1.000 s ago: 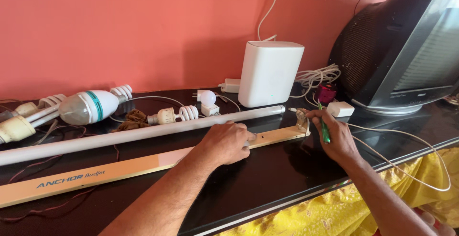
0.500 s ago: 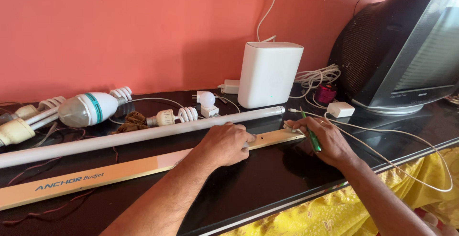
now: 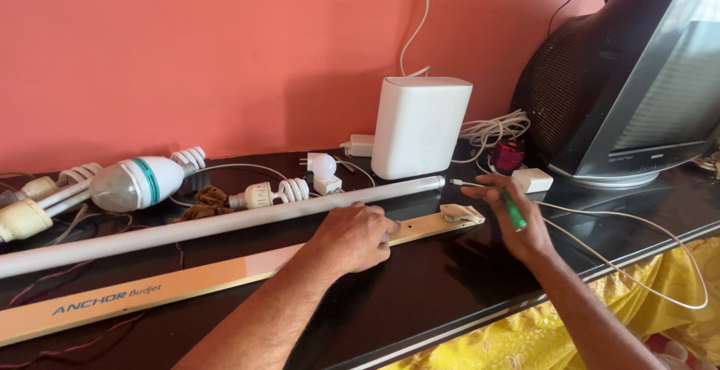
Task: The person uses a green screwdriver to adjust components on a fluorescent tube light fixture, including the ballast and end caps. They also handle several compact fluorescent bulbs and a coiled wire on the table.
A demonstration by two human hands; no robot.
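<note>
Right hand (image 3: 517, 224) near fixture (image 3: 225, 276) end

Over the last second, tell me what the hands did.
The right hand drew its green screwdriver back from the fitting's end clip, tip now raised off it. The left hand stayed pressed on the fitting; the tube lies unmoved.

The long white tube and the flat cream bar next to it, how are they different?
The tube is round and plain white; the bar is flat, cream, with blue lettering. The tube lies nearer the wall, untouched; the left hand rests on the bar, nearer the table's edge. Both are long and lie side by side.
</note>
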